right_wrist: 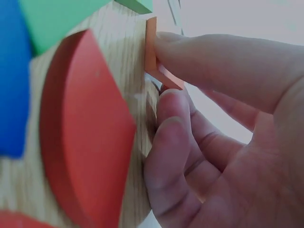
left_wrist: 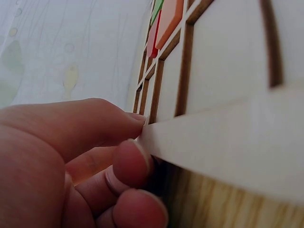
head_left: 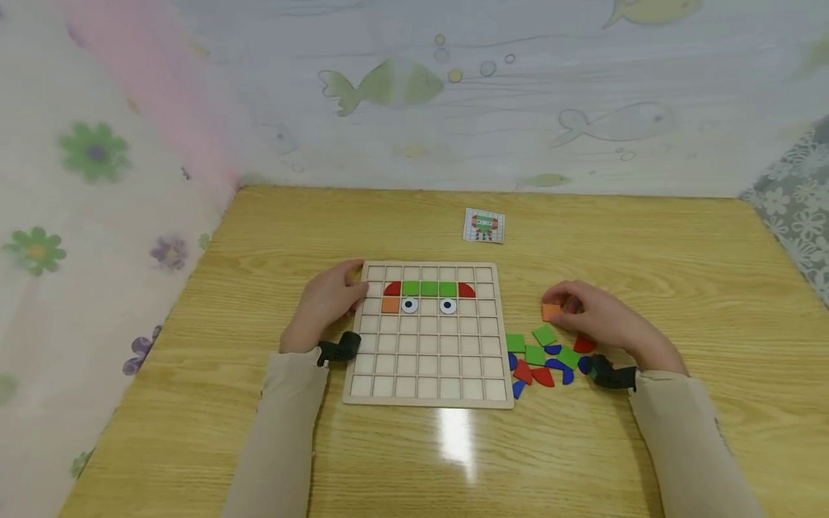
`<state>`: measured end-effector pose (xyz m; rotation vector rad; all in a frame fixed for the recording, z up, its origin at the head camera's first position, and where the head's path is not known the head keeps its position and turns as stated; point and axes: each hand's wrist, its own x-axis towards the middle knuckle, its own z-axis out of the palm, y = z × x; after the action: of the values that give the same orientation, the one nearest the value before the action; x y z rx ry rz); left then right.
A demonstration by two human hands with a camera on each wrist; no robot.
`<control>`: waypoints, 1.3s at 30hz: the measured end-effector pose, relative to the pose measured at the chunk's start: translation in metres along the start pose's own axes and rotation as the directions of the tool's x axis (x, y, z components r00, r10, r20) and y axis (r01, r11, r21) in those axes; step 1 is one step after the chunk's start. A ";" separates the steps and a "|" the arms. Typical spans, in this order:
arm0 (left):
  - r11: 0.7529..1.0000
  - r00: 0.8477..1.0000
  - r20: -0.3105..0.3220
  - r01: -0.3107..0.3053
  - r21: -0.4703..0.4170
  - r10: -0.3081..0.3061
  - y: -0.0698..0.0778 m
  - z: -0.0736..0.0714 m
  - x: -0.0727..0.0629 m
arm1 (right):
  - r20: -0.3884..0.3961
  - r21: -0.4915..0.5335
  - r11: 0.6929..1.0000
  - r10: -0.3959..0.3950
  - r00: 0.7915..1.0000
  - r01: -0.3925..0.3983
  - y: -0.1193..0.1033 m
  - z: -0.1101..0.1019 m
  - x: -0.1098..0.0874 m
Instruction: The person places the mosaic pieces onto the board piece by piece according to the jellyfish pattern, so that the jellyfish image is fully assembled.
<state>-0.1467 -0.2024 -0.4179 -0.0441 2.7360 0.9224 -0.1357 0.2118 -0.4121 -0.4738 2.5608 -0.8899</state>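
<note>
A wooden grid board [head_left: 429, 345] lies in front of me, with green squares [head_left: 429, 288], red quarter-rounds [head_left: 466, 290], an orange square [head_left: 391, 305] and two eye discs [head_left: 447, 306] in its upper cells. My left hand [head_left: 329, 302] holds the board's left edge near the upper corner; the left wrist view puts the thumb [left_wrist: 104, 124] at the rim and curled fingers beside it. Right of the board, my right hand [head_left: 592, 313] pinches a second orange square tile [head_left: 551, 312] between thumb and fingers. In the right wrist view that tile [right_wrist: 150, 45] stands tilted, partly covered by the thumb.
Loose tiles in green [head_left: 545, 335], red [head_left: 542, 377] and blue [head_left: 519, 389] lie scattered along the board's right side. Behind the board lies a small pattern card [head_left: 483, 226] with a figure on a grid. A patterned wall covering [head_left: 492, 129] rises at the table's far edge.
</note>
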 end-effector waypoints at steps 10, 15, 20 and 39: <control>1.000 1.000 0.009 0.004 -0.010 -0.004 0.000 0.001 0.002 | -0.004 0.020 1.000 -0.005 1.000 0.005 0.001 -0.001 0.003; 1.000 1.000 0.011 0.004 -0.001 -0.004 0.000 0.001 0.002 | 0.001 0.035 0.999 0.009 1.000 -0.009 -0.003 0.000 0.009; 1.000 1.000 0.010 -0.003 0.000 0.003 0.000 0.000 0.002 | 0.005 0.043 0.999 0.008 1.000 -0.008 -0.006 -0.002 0.016; 1.000 1.000 -0.004 -0.008 -0.007 0.008 -0.002 0.002 0.000 | -0.026 0.333 0.934 0.144 0.989 -0.128 -0.002 0.000 0.021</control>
<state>-0.1461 -0.2030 -0.4202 -0.0361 2.7385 0.9344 -0.1533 0.2008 -0.4161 -0.1734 2.3837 -1.2617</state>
